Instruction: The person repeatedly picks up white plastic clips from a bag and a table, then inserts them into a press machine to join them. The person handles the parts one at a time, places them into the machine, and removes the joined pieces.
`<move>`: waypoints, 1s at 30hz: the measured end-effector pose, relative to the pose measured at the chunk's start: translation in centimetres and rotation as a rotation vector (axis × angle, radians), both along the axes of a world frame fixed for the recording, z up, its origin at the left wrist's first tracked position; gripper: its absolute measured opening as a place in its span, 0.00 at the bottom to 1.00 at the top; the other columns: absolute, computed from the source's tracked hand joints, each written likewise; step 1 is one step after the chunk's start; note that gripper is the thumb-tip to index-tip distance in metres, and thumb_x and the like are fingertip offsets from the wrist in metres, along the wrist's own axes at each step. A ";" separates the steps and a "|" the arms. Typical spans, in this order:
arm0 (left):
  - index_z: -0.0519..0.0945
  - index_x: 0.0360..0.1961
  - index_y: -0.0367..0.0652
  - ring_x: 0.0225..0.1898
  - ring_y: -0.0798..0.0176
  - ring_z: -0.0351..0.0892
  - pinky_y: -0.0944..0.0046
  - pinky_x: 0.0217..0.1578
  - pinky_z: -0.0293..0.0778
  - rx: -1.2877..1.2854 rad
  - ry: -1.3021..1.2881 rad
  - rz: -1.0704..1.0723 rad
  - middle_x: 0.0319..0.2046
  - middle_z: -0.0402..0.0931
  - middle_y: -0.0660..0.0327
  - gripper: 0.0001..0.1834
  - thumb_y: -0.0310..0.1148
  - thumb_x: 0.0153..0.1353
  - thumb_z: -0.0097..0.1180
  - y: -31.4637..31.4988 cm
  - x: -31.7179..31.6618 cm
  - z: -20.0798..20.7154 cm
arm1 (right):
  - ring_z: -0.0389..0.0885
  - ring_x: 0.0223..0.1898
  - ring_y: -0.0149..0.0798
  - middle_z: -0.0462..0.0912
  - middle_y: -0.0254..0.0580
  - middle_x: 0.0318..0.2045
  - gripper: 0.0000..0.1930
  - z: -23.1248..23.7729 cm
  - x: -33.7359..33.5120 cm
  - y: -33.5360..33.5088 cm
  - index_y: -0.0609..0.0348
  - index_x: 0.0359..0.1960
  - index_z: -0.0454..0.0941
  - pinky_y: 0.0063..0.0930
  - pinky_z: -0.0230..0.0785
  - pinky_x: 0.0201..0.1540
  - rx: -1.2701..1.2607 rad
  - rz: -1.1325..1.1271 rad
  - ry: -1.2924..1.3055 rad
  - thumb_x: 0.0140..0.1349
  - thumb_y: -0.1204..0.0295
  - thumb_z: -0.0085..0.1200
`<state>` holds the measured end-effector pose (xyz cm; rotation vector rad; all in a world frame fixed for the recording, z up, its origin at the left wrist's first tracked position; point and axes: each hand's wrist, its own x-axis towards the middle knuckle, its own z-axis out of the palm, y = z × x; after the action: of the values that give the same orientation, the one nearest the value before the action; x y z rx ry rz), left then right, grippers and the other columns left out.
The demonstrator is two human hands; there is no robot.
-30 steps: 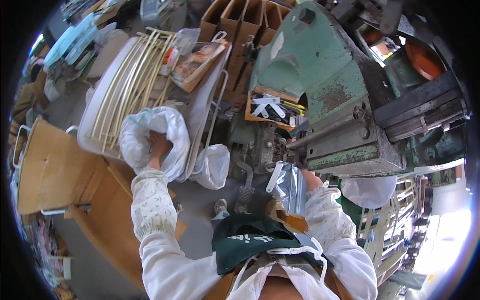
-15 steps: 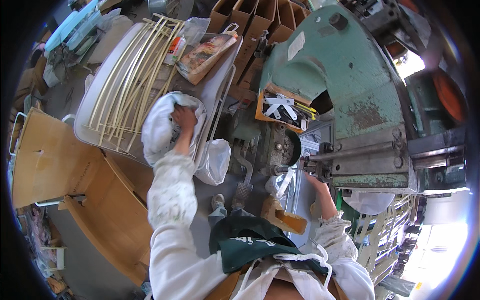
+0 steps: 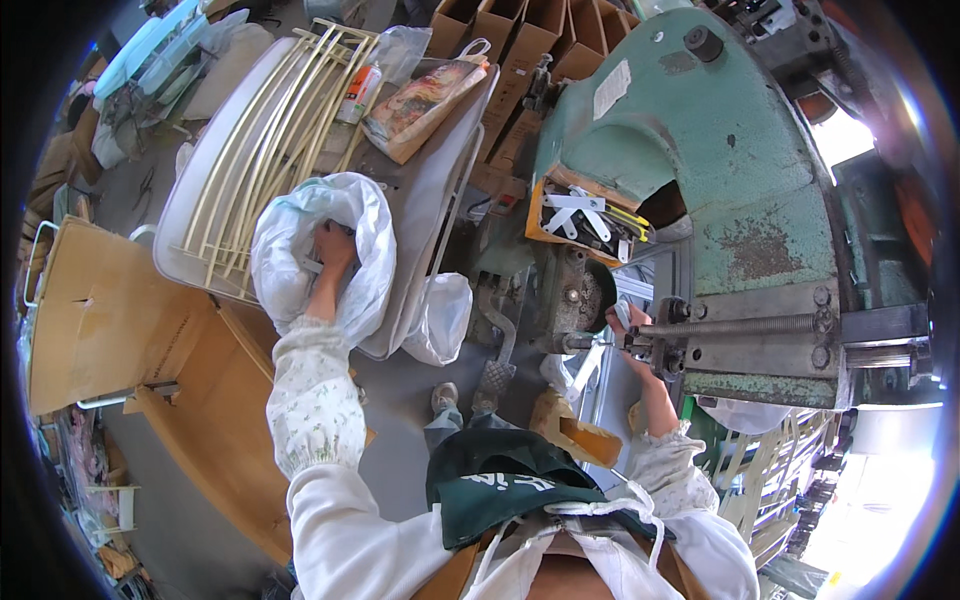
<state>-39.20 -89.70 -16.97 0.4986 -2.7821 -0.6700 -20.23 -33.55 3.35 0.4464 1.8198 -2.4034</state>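
My left hand (image 3: 335, 250) reaches down into the open mouth of a white plastic bag (image 3: 372, 215), which stands on the table at my left. Its fingers are curled, and a small greyish piece shows beside them; what they grip is unclear. My right hand (image 3: 630, 322) is up against the working end of a green machine (image 3: 740, 180), beside a horizontal threaded rod (image 3: 745, 327). Those fingers are closed round something small and pale, partly hidden by the machine's metal parts. Left of that hand is a round dark pan (image 3: 592, 290) holding small bits.
Cream metal racks (image 3: 265, 150), a bottle (image 3: 358, 92) and a printed bag (image 3: 425, 105) lie on the table (image 3: 440, 165). A box of flat metal parts (image 3: 585, 218) sits on the machine. Below are a foot pedal (image 3: 495, 378), a hanging white bag (image 3: 438, 320) and large cardboard (image 3: 110, 320).
My left hand has gone deeper into the white bag, whose mouth now gapes wider. My right hand has shifted up at the machine, and more of its fingers show. The view has shifted slightly.
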 end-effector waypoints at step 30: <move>0.68 0.55 0.31 0.58 0.41 0.64 0.49 0.56 0.63 0.325 0.097 -0.230 0.55 0.66 0.39 0.24 0.41 0.67 0.40 8.6 14.0 10.1 | 0.70 0.56 0.45 0.74 0.51 0.54 0.25 -1.8 5.9 3.8 0.67 0.54 0.70 0.35 0.58 0.59 1.364 0.305 0.050 0.58 0.65 0.57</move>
<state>-25.21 -81.10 -6.83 0.1949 -2.6721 -1.1750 -14.36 -29.73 1.50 0.1215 2.9781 -0.6901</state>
